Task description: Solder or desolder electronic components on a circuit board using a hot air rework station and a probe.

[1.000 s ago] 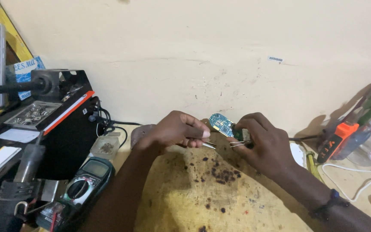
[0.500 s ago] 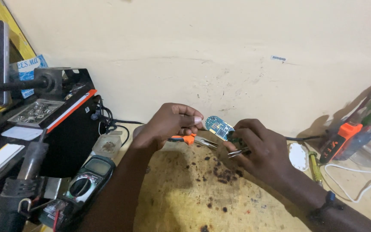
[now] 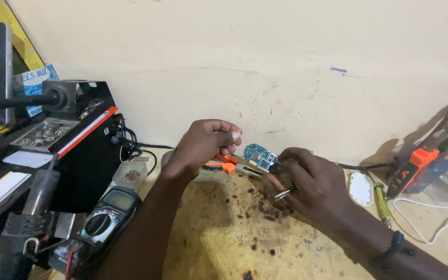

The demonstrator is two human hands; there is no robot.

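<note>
Small blue circuit board held up over middle of desk, near wall. Right hand pinches board's right end, keeps it steady; thin metal tweezers poke out under its fingers. Left hand curls grip round orange-handled pliers, tips against board's left edge. Multimeter sits near left. Orange tool leans far right.

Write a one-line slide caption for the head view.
Left hand and right hand hold a blue circuit board above a stained workbench.
</note>
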